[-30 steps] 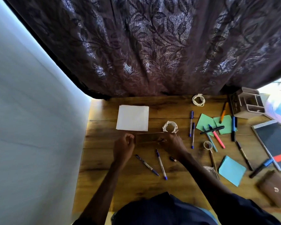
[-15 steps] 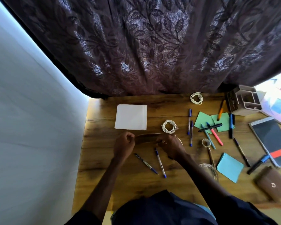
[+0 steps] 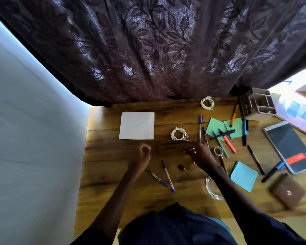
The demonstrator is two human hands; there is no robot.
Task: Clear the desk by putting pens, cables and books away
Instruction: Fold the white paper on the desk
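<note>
My right hand (image 3: 200,153) grips the right end of a flat brown object (image 3: 171,146), blurred, held just above the wooden desk (image 3: 104,156). My left hand (image 3: 140,155) is a closed fist a little left of that object, apart from it, with nothing visible in it. Two blue pens (image 3: 168,175) and a small black cap (image 3: 182,167) lie below the hands. A white coiled cable (image 3: 178,134) sits just beyond the brown object. A second white coil (image 3: 207,103) lies at the back edge. A clear cable (image 3: 212,189) shows beside my right forearm.
A white paper square (image 3: 137,125) lies back left. To the right are several pens and markers (image 3: 229,144), green notes (image 3: 215,128), a blue note pad (image 3: 244,175), a tape ring (image 3: 218,150), a dark notebook (image 3: 290,147), a brown wallet (image 3: 288,191) and a desk organiser (image 3: 258,103). A curtain hangs behind.
My left hand has come off the left end of the brown object and now sits apart from it. My right hand still holds its right end. The black cap is now uncovered.
</note>
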